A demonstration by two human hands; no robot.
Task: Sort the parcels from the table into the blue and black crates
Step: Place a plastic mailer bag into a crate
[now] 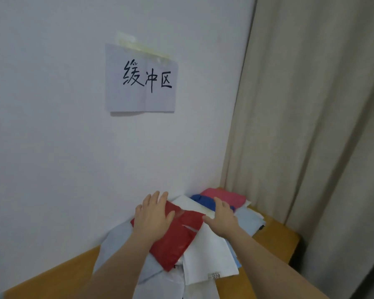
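A heap of soft parcels lies on the wooden table [276,240] against the wall. On top is a red parcel [177,236]. My left hand [154,215] rests flat on its left half with fingers spread. My right hand [222,219] lies with straight fingers on a white parcel [207,253] beside the red one's right edge. Behind them sit a blue parcel [203,200] and a pink parcel [225,196]. Pale grey-blue parcels [112,251] lie underneath. No blue or black crate is in view.
A white wall with a taped paper sign [140,78] rises right behind the heap. A beige curtain [311,117] hangs at the right, close to the table's right end. Bare wood shows at the table's front left [58,275].
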